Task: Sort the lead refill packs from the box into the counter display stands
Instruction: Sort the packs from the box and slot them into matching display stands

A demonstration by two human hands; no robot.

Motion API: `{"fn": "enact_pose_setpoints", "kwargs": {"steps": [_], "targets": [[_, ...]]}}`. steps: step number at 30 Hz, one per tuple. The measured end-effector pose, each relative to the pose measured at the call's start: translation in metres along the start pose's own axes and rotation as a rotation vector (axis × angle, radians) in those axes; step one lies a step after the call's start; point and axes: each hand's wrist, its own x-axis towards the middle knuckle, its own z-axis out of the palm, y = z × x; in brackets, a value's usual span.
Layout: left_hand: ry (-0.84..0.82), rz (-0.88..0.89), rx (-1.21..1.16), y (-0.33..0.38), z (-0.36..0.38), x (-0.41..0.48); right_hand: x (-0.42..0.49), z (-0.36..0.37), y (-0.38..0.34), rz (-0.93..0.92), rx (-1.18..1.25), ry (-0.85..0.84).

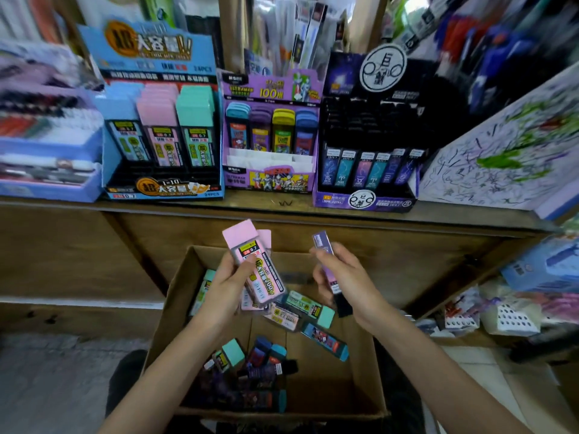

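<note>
1. While standing over the box [332,383], the person is holding both hands up above it, just below the edge of the desk [282,203].
2. The left hand [230,278] is gripping a pink pack [257,270], fingers curling round its lower half, with the plain pink cap pointing up and away. A second pink one is peeking out from behind it.
3. The right hand [344,277] is gripping a slim purple pack [321,244], thumb and fingers wrapping its middle while both ends are sticking out.
4. Loose packs are lying in the box. A teal pack [310,308] is sitting just under the hands, a blue pack [326,341] is lying beside it, and a heap of teal-capped and dark ones is piling up nearer the person.
5. Three stands are sitting side by side on the desk.
   - The blue stand [163,186] on the left is carrying blue, pink and teal packs in three columns.
   - The middle stand [269,180] is showing four coloured columns.
   - The dark stand [363,200] on the right is showing a row of slim packs along its front.
6. Both held packs are hanging well apart from the stands, touching none of them.
</note>
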Motion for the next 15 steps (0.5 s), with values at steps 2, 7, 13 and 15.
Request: {"fn": "enact_pose_setpoints", "kwargs": {"steps": [2,7,13,15], "targets": [[-0.013,0.051,0.032,0.010,-0.003,0.001,0.002,0.002,-0.010,0.027,-0.041,-0.059],[-0.044,0.161,0.088,0.036,-0.011,0.005,0.012,0.015,-0.043,-0.098,-0.349,-0.046],[-0.010,0.236,0.102,0.064,-0.020,0.007,0.019,0.014,-0.096,-0.379,-0.395,-0.032],[0.004,0.242,0.101,0.071,-0.023,0.008,0.021,0.013,-0.112,-0.417,-0.359,0.026]]}}
